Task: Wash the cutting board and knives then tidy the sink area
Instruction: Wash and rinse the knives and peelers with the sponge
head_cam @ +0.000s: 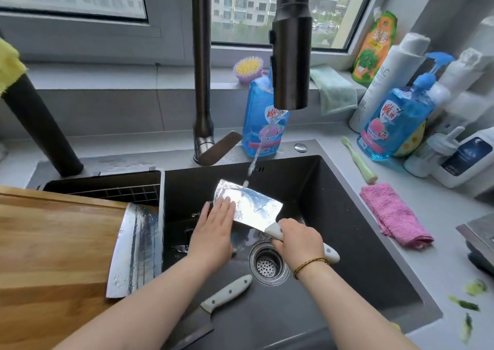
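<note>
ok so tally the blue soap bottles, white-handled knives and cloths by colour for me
blue soap bottles: 2
white-handled knives: 2
pink cloth: 1
green cloth: 1
yellow cloth: 1
total: 7

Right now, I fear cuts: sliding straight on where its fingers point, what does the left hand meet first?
Probably the far edge of the cleaver, since the left hand lies flat on its blade; beyond, the sink back wall.

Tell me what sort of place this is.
Most likely a home kitchen: a dark sink under a running tap, a cleaver being rinsed in it, and a pump soap bottle on the counter.
</note>
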Demonstrator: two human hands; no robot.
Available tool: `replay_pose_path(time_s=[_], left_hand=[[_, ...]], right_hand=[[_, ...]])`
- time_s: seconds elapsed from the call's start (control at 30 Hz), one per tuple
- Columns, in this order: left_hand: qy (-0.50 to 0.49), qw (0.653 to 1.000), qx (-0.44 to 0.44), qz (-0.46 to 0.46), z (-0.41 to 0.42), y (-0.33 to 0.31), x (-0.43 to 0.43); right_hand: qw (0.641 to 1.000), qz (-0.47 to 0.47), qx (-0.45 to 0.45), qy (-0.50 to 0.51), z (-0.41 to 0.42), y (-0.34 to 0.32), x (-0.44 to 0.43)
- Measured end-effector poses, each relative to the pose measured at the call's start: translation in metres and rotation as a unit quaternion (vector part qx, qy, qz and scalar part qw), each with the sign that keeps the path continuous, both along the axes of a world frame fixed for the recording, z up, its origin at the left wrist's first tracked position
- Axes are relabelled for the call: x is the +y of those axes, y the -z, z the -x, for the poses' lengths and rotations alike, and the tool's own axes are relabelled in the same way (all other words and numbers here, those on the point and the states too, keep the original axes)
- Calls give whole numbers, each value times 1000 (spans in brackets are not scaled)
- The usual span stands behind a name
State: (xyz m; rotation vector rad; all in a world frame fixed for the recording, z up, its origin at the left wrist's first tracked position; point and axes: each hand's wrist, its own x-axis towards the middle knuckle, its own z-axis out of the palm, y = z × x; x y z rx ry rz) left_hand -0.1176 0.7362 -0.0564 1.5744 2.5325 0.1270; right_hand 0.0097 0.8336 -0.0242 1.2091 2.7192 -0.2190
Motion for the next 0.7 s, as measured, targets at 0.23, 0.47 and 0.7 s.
replay_pose_path(time_s=[0.23, 0.47, 0.7], left_hand=[[130, 983, 27, -130, -14, -5, 14], [78, 996, -27, -30, -11, -16, 22], [46, 999, -6, -16, 8, -15, 20]], right_hand=[[998, -39, 42, -30, 7, -4, 4], [997, -21, 64, -38, 12, -1, 4], [997, -24, 55, -48, 9, 0, 8]])
